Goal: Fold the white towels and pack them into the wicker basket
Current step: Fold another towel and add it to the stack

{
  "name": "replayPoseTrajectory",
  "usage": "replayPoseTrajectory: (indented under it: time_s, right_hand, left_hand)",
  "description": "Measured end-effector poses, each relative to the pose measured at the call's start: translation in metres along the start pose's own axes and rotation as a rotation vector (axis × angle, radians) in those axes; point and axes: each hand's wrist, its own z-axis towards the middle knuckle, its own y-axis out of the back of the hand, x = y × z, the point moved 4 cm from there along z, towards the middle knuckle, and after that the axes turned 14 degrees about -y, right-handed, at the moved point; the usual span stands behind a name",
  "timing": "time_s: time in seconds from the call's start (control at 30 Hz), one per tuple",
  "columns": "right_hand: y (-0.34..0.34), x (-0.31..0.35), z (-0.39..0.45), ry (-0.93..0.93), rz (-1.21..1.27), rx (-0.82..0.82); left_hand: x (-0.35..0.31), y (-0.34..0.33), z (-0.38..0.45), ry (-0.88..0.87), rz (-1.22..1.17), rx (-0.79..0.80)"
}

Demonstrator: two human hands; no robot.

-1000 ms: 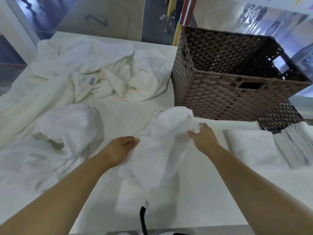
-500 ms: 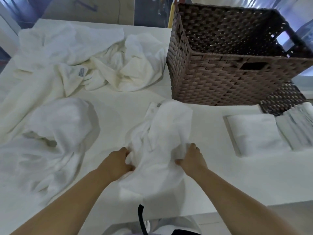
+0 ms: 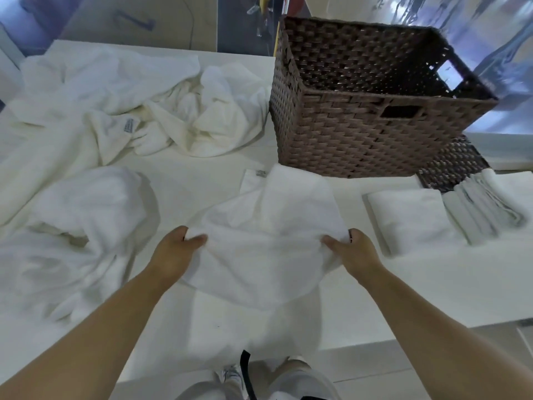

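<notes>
The left hand (image 3: 173,255) and the right hand (image 3: 353,252) each pinch an edge of a white towel (image 3: 268,243), held spread just in front of the wicker basket (image 3: 372,105), its far end resting on the desk (image 3: 202,174) and its near part covering the desk edge. Left of the basket lie heaps of crumpled towels (image 3: 129,111), so tangled that no count is possible. A folded towel (image 3: 409,220) sits right of the held one, below the basket, beside a stack (image 3: 484,209) partly cut off.
</notes>
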Motion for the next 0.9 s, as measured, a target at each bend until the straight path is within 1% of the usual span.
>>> replayPoseTrajectory:
  time_s: [0.13, 0.23, 0.33, 0.4, 0.47, 0.53, 0.6, 0.67, 0.73, 0.77, 0.83, 0.9]
  right_hand:
    - [0.022, 0.004, 0.001, 0.034, 0.118, 0.063]
    - [0.042, 0.010, -0.003, 0.048, 0.194, 0.104]
    - [0.067, 0.018, -0.014, 0.133, 0.238, 0.080]
    - [0.086, 0.024, -0.026, 0.208, 0.189, 0.018]
    - [0.105, 0.030, -0.038, 0.307, 0.081, -0.056]
    - [0.122, 0.036, -0.046, 0.396, 0.043, -0.115]
    - [0.137, 0.042, -0.051, 0.445, 0.015, -0.161]
    - [0.152, 0.052, -0.056, 0.443, 0.018, -0.169]
    - [0.167, 0.062, -0.060, 0.366, 0.147, -0.111]
    - [0.173, 0.067, -0.065, 0.314, 0.209, -0.058]
    - [0.182, 0.071, -0.076, 0.225, 0.324, 0.129]
    - [0.191, 0.075, -0.086, 0.232, 0.514, 0.376]
  left_hand:
    - [-0.015, 0.004, -0.010, -0.029, -0.182, -0.108]
    - [-0.033, 0.006, -0.021, -0.057, -0.240, -0.201]
    - [-0.050, 0.009, -0.033, -0.088, -0.305, -0.240]
    - [-0.067, 0.010, -0.042, -0.122, -0.308, -0.273]
    - [-0.087, 0.008, -0.054, -0.168, -0.260, -0.332]
    - [-0.110, 0.004, -0.067, -0.244, -0.164, -0.349]
    - [-0.129, 0.004, -0.078, -0.295, -0.019, -0.357]
    - [-0.148, 0.006, -0.088, -0.295, 0.130, -0.372]
    - [-0.167, 0.008, -0.099, -0.303, 0.215, -0.419]
    - [-0.174, 0.010, -0.105, -0.297, 0.217, -0.447]
    - [-0.185, 0.013, -0.115, -0.278, 0.196, -0.496]
    - [-0.194, 0.019, -0.124, -0.266, 0.186, -0.542]
